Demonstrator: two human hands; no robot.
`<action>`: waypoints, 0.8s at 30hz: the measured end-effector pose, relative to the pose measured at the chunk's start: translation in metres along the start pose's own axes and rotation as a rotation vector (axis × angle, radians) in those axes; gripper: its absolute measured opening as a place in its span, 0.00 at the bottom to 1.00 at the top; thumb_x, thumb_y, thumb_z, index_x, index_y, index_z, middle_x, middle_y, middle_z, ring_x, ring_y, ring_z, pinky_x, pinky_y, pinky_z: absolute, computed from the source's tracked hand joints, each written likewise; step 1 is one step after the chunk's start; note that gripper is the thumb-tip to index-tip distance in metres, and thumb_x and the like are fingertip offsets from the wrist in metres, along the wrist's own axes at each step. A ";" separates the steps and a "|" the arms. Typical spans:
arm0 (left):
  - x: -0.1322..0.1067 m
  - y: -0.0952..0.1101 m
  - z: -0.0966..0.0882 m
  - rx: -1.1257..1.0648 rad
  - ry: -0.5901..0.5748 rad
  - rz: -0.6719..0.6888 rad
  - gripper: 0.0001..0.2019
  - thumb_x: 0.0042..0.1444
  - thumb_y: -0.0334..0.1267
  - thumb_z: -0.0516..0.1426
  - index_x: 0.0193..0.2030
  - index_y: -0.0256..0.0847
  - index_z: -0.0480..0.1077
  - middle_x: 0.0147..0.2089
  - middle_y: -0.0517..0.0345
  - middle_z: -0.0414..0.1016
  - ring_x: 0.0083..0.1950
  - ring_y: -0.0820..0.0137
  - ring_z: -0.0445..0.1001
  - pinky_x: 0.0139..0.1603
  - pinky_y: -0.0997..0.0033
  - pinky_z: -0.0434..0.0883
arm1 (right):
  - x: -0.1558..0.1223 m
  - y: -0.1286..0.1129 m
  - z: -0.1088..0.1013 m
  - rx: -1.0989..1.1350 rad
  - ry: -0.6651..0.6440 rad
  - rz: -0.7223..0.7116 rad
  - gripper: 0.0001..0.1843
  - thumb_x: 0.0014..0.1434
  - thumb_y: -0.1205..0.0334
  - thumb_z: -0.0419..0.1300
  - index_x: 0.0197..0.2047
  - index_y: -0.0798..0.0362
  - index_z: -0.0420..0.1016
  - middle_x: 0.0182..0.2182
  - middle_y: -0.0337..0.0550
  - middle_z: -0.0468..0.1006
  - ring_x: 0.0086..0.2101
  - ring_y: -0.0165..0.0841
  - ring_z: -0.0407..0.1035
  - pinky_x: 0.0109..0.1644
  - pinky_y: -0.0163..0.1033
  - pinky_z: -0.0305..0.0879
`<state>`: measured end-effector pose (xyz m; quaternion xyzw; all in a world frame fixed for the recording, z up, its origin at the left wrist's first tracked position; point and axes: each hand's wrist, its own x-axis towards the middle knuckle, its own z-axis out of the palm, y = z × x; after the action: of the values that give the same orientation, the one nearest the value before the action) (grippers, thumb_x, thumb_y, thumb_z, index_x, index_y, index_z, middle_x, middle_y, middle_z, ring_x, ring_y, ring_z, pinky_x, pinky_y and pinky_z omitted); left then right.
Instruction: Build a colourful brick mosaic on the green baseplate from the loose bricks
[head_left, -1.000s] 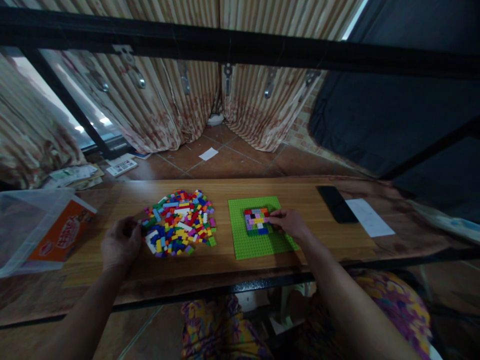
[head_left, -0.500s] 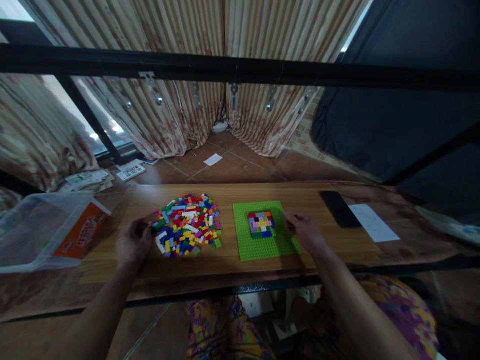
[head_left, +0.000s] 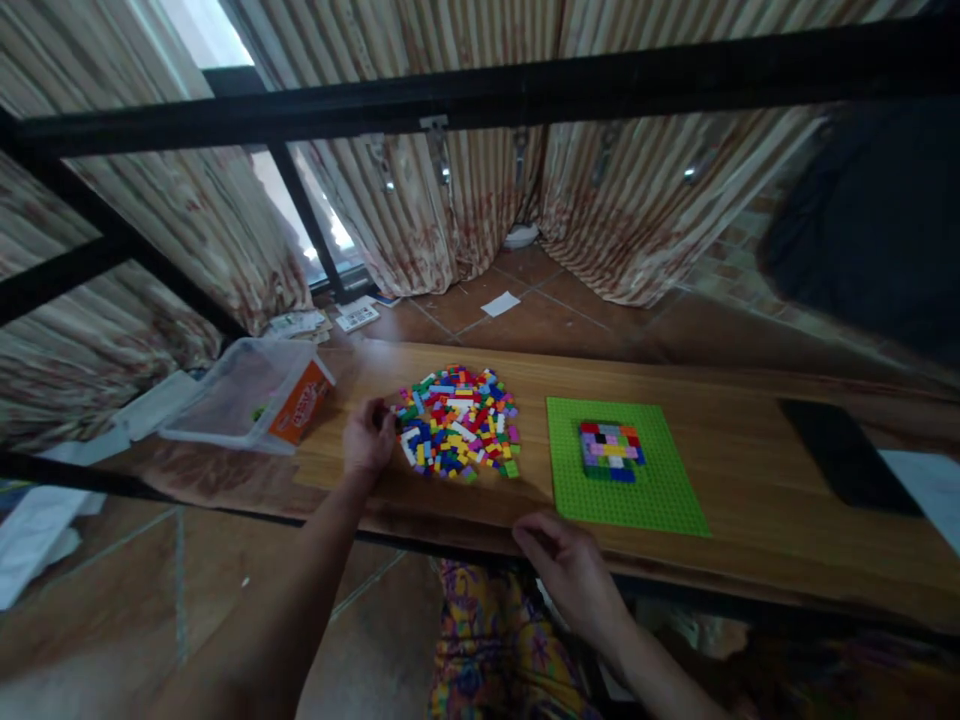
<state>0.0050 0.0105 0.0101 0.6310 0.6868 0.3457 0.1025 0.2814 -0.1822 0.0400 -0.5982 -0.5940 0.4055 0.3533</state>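
Note:
My left hand [head_left: 369, 437] rests at the left edge of a pile of colourful building bricks [head_left: 457, 425]. Its fingers are curled with thumb and forefinger close together; whatever lies between them is too dark to make out. My right hand [head_left: 576, 568] is over the table's front edge, below and between the pile and a green baseplate [head_left: 667, 490]. Thumb and fingers come together there, and no brick shows in them. A small multicoloured brick build [head_left: 611, 450] sits on the baseplate, with red, orange, pink, yellow, white and blue pieces.
A clear plastic box [head_left: 225, 400] with an orange label stands left on the wooden table [head_left: 517, 500]. At the right lie a black phone-like slab [head_left: 847, 455] and white paper [head_left: 926, 485]. A dark metal bar [head_left: 487, 95] crosses in front of the curtains.
The view has turned left, so the table appears shifted right. My right hand has moved left and toward me, away from the baseplate. The left hand stays beside the pile.

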 end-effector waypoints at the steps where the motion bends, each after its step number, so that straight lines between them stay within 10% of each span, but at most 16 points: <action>1: 0.000 0.000 0.000 -0.003 0.002 0.002 0.16 0.52 0.40 0.53 0.46 0.39 0.71 0.40 0.51 0.77 0.42 0.64 0.75 0.47 0.64 0.71 | 0.006 -0.001 0.000 -0.023 0.007 -0.025 0.12 0.63 0.57 0.53 0.35 0.50 0.76 0.32 0.41 0.77 0.35 0.34 0.71 0.39 0.37 0.63; 13: 0.001 -0.007 0.004 -0.022 0.018 0.025 0.14 0.52 0.39 0.54 0.45 0.40 0.72 0.40 0.52 0.76 0.42 0.64 0.74 0.48 0.63 0.71 | 0.096 -0.013 0.020 -0.344 0.143 -0.306 0.10 0.62 0.65 0.54 0.38 0.49 0.77 0.38 0.43 0.77 0.41 0.36 0.70 0.48 0.40 0.63; 24: -0.001 -0.008 0.005 -0.042 0.018 0.026 0.14 0.52 0.38 0.54 0.46 0.40 0.71 0.40 0.51 0.76 0.44 0.64 0.74 0.50 0.63 0.71 | 0.111 -0.022 0.042 -0.468 0.107 -0.343 0.10 0.61 0.68 0.54 0.37 0.50 0.78 0.36 0.45 0.76 0.40 0.37 0.68 0.46 0.40 0.62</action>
<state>0.0015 0.0118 0.0015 0.6345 0.6720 0.3671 0.1050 0.2300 -0.0732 0.0352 -0.5751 -0.7443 0.1596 0.2998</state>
